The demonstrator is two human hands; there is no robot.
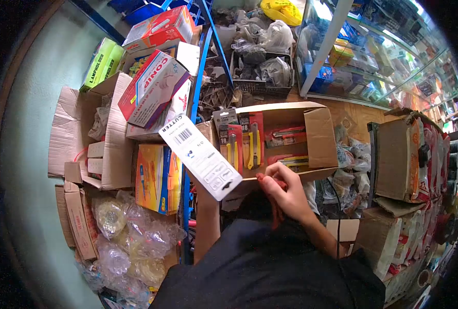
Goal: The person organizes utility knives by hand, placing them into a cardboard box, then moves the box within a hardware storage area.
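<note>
My right hand (289,194) is closed on a reddish-brown cloth (277,211), whose end hangs below the fingers. It is at the near edge of an open cardboard box (320,135). Inside that box lie several carded cutters, among them a yellow cutter (254,144) on red backing at the left and another pack (285,135) at the right. A white card printed CUTTER (200,157), its back facing me, slants across the box's left side. Only my left forearm (207,219) shows below this card; the card hides the hand and fingers, so its grip cannot be seen.
Stacked cartons, including a Conip box (154,88), and plastic-wrapped goods (136,242) stand on the left beside a blue metal post (198,77). A crate of bags (262,72) and a glass cabinet (363,56) are behind. Filled cartons (398,159) line the right.
</note>
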